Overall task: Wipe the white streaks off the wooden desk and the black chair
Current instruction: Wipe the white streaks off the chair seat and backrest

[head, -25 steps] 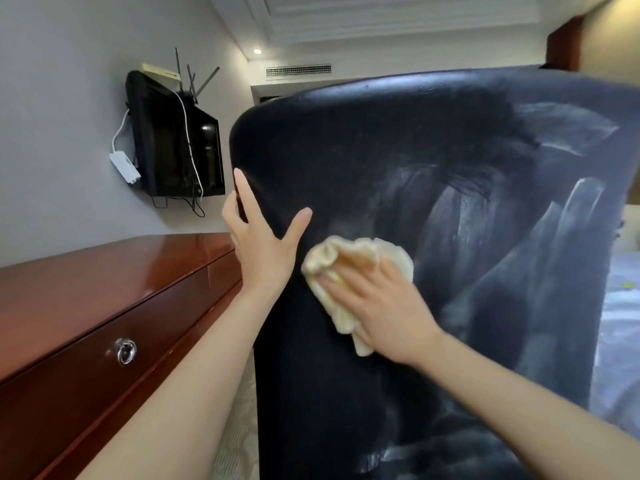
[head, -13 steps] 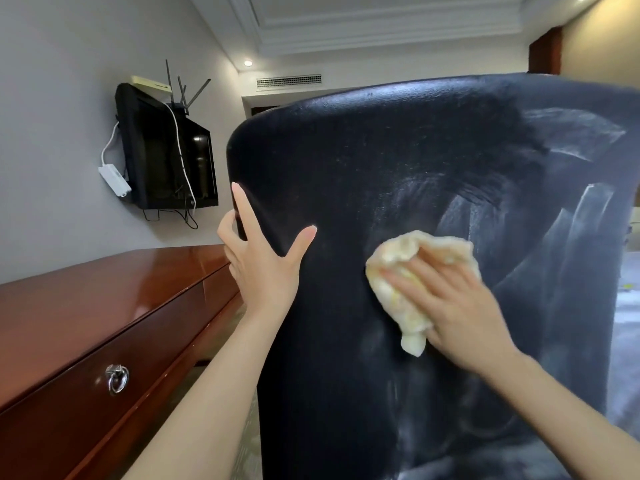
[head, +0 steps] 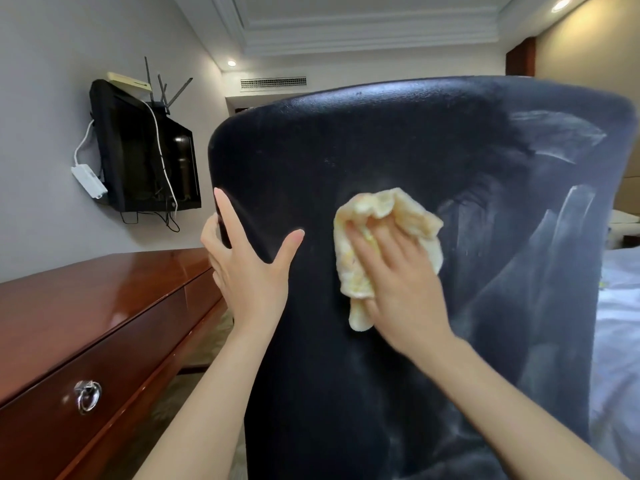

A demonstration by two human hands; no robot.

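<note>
The black chair's back (head: 398, 150) fills the middle of the view, with white streaks (head: 561, 220) across its right half and lower part. My right hand (head: 398, 282) presses a crumpled pale yellow cloth (head: 384, 223) flat against the chair back near its middle, fingers straight. My left hand (head: 246, 268) rests on the chair's left edge, thumb spread on the back face and other fingers round the edge. The glossy wooden desk (head: 86, 306) runs along the left.
A wall-mounted TV (head: 145, 150) with a router and cables hangs above the desk. The desk drawer has a metal ring pull (head: 88, 396). A bed with white sheets (head: 616, 323) lies to the right behind the chair. Carpet shows between desk and chair.
My right hand slid the cloth from the left part of the chair back to the right and then up and back toward the middle. The left hand stayed on the chair's edge.
</note>
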